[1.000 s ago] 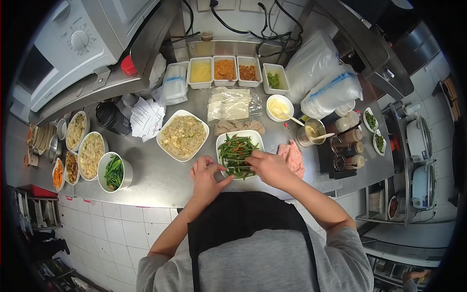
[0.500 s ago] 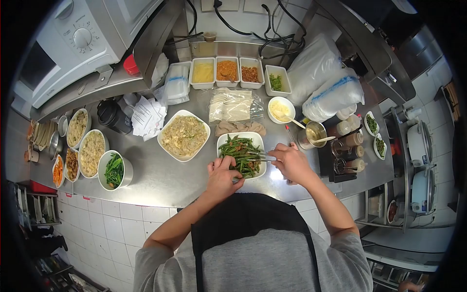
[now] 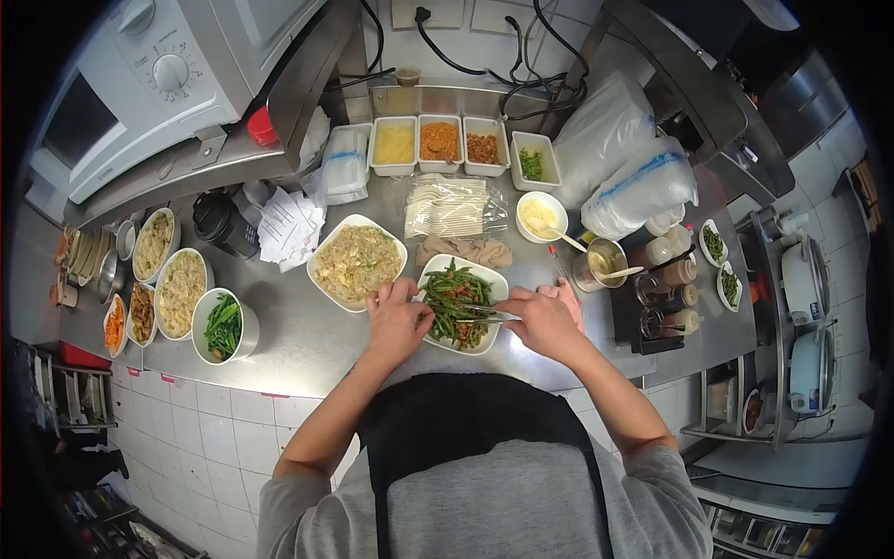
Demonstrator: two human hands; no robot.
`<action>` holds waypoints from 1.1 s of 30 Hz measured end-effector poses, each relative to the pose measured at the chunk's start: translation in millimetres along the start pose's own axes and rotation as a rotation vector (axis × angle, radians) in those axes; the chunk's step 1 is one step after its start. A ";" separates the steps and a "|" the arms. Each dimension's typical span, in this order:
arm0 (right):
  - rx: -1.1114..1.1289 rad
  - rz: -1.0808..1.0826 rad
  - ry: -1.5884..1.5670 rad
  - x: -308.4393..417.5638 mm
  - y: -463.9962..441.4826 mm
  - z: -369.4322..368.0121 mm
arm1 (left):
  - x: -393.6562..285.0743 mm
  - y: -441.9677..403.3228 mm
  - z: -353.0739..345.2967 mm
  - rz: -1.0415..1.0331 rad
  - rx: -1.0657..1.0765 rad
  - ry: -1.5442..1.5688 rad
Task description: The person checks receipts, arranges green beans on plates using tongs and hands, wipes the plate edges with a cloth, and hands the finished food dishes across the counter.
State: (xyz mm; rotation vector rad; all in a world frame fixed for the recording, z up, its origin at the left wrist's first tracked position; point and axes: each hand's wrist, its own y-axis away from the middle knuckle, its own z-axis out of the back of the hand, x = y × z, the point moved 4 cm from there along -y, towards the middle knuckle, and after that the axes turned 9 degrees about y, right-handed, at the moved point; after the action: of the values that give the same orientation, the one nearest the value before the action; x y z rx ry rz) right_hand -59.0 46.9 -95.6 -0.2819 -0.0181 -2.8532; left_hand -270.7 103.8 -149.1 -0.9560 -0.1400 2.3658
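Note:
A squarish white bowl (image 3: 477,347) of green beans (image 3: 456,284) with reddish-brown bits stands at the counter's front edge before me. My left hand (image 3: 399,319) grips the bowl's left rim, its fingers curled and its thumb toward the beans. From the right, my right hand (image 3: 545,321) is closed on slim metal tongs (image 3: 481,320). Their two prongs reach over the beans, slightly apart. Just behind the bowl lies a crumpled brown cloth (image 3: 466,252). To the left, a similar bowl of fried rice (image 3: 357,263) sits close to my left fingers.
Further left are bowls of rice (image 3: 184,291) and a round bowl of greens (image 3: 223,328). Wrapped chopsticks (image 3: 452,207) and topping containers (image 3: 440,142) line the back. On the right stand a metal pot (image 3: 598,265), a red-tipped item (image 3: 564,284) and a bottle rack (image 3: 643,312).
My left hand has shifted left and up, from the bowl's front-left corner to its left side. The bowl has turned slightly. The right hand with the tongs has moved a little left and down.

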 end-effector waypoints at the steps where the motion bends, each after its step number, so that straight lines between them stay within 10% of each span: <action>1: 0.003 -0.013 -0.011 -2.2 0.6 10.4 | 2.5 2.4 1.0 0.015 -0.028 0.004; 9: -0.044 -0.043 -0.078 -18.9 2.5 4.4 | 3.6 18.2 14.1 0.107 -0.176 0.099; 14: -0.367 -0.420 0.040 -100.7 41.7 63.1 | -8.8 35.6 19.6 0.109 -0.152 0.095; 20: -0.002 -0.929 0.364 -167.2 61.7 41.3 | 26.3 38.0 -8.2 0.372 -0.037 0.466; 24: -0.365 -0.646 0.608 -133.1 55.9 45.6 | 31.8 32.5 -19.8 0.452 0.107 0.513; 33: -0.016 -0.752 0.141 -115.9 50.1 -70.4 | 37.7 54.9 -16.6 0.508 0.093 0.687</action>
State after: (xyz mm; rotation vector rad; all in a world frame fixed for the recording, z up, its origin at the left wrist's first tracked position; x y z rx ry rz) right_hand 50.5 27.0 -187.8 -0.0800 -0.0902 -3.6142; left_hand -307.5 77.2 -200.6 -1.8587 0.5298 2.2754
